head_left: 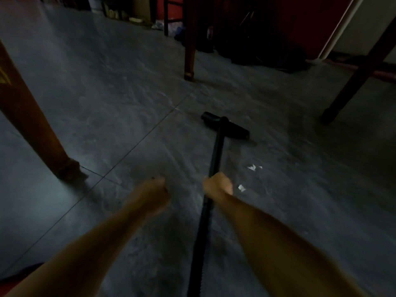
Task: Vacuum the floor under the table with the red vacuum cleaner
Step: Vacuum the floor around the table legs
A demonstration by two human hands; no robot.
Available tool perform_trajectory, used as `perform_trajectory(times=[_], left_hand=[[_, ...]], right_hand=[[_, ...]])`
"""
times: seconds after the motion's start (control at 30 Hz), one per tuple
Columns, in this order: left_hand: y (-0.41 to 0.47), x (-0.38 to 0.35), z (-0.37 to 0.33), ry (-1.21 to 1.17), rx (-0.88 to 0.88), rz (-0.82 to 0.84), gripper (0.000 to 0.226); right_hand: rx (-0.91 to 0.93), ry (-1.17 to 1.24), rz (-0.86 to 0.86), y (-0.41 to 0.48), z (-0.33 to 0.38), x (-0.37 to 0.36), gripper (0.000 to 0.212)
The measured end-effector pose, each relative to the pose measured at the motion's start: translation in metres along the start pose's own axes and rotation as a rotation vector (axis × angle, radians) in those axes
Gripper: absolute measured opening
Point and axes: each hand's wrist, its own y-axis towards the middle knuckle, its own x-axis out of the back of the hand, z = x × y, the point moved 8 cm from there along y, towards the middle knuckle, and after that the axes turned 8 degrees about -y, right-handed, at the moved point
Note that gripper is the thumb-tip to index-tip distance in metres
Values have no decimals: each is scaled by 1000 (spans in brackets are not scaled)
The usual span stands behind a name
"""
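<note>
— What's the room like down there?

— Dim. A grey stone-look tiled floor [120, 99] with thin grout lines, seen from under a table. One wooden table leg [36, 133] stands well left of the vacuum head [227, 125], another leg [189, 50] beyond it, and a dark slanted leg [360, 73] off to its right. Past the far leg there's shadowed clutter against a red wall; I can't make out any container or its contents.

— And the vacuum?

— Only its black wand [214, 159] and head show. The wand runs from bottom centre up and slightly right; the head lies crosswise on the floor, pointing away from the person. Two white paper scraps [251, 167] lie nearer than the head, just right of the wand.

— The hands?

— The right hand [218, 186] is wrapped tight round the wand. The left hand [155, 194] is a loose fist left of it, holding nothing that shows.
</note>
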Motion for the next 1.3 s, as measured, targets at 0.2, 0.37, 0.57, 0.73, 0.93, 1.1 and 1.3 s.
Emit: perform_trajectory(times=[0.2, 0.37, 0.57, 0.73, 0.93, 1.1, 1.3], left_hand=[[11, -24, -37, -45, -12, -140, 37], [10, -22, -46, -97, -121, -135, 28], [3, -16, -31, -37, -148, -104, 22], [0, -18, -25, -32, -119, -130, 35], [13, -33, -43, 7, -182, -132, 35], [21, -35, -47, -56, -184, -102, 41], [23, -22, -45, -14, -132, -90, 33]], right_hand=[[127, 103, 154, -41, 34, -64, 53], [12, 87, -61, -6, 4, -5, 43], [-12, 81, -150, 42, -30, 90, 47], [-8, 120, -177, 55, -37, 103, 50], [-33, 153, -100, 74, -35, 90, 54], [-47, 241, -70, 99, -29, 98, 54], [-4, 218, -89, 80, -23, 72, 50]])
